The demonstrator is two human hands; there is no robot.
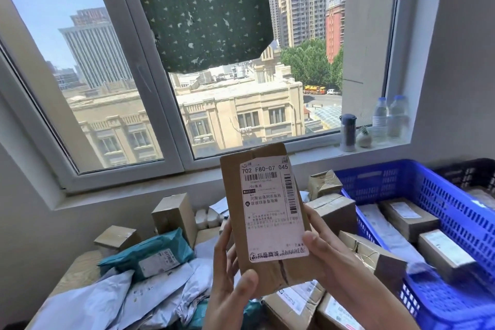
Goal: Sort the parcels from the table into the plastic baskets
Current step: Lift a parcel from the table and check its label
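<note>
I hold a brown cardboard parcel (265, 211) upright in front of me, its white shipping label facing the camera. My left hand (233, 286) grips its lower left edge, thumb on the front. My right hand (325, 257) grips the right edge, thumb pressed on the label. Below lies the wooden table (77, 268), heaped with cardboard boxes, white mailer bags and a teal mailer bag (150, 254). A blue plastic basket (439, 195) stands at the right with several boxed parcels inside.
A dark basket (471, 174) shows behind the blue one at far right. On the windowsill stand two water bottles (388, 118), a dark-capped flask (347, 132) and a small pot. The window and wall close off the table's far side.
</note>
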